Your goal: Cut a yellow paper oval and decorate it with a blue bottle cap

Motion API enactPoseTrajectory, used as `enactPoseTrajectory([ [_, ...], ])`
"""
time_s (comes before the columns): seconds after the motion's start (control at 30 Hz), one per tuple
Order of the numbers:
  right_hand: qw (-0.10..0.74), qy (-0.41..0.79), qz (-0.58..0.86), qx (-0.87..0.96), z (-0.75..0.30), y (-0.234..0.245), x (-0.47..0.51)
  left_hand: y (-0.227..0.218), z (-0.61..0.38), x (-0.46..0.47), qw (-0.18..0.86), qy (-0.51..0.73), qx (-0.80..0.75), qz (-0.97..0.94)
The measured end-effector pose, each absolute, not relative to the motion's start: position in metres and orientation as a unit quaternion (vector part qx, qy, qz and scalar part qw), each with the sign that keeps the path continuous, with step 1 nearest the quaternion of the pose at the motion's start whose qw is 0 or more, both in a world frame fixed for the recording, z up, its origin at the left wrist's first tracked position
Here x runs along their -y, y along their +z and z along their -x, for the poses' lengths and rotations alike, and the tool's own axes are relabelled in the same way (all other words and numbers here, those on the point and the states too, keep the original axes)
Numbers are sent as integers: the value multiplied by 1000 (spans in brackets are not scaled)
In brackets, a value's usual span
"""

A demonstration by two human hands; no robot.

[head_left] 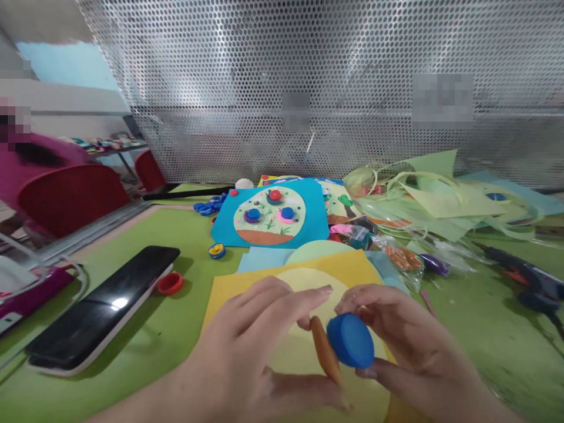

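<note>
Between the fingers of my right hand point(396, 335) is a blue bottle cap point(352, 341), its flat top turned towards me. A flattened strip of brown modelling clay point(325, 349) lies against the cap's left side. My left hand point(264, 341) holds that strip, thumb below and fingers above. Under both hands lies a yellow sheet point(229, 294) with a pale yellow circle point(295, 376) on it. Beyond it stands a blue card point(315, 205) with a finished-looking picture of clay and cap snails on a pale round field.
A black phone point(110, 305), a red cap point(170, 284) and a blue cap with yellow inside point(217, 251) lie left. Bagged clay point(403, 258), cut paper point(453, 194) and a glue gun point(524, 276) lie right. A perforated metal panel point(352, 59) stands behind. A person in pink point(44, 153) sits far left.
</note>
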State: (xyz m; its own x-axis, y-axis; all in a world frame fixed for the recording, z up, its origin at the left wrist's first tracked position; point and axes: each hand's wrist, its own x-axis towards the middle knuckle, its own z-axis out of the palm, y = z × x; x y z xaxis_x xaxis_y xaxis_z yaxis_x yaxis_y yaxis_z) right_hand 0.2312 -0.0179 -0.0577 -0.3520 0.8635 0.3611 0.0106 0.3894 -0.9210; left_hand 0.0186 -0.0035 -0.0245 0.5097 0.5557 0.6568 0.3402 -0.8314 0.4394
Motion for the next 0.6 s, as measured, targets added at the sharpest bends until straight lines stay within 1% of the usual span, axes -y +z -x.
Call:
enactPoseTrajectory([
  [0.23, 467, 438, 310, 702, -232, -57, 17, -20, -18, 2, 85, 388, -252, -882],
  [0.33, 472, 426, 317, 703, -232, -57, 18, -22, -15, 2, 31, 374, -242, -895],
  [0.4, 483, 420, 321, 698, -231, -56, 18, -23, -14, 2, -2, 368, -239, -899],
  [0.5, 511, 417, 331, 675, -228, -56, 19, -24, -13, 4, -15, 359, -245, -901],
  [0.6, 522, 422, 337, 660, -227, -57, 20, -26, -13, 6, -33, 348, -257, -901],
])
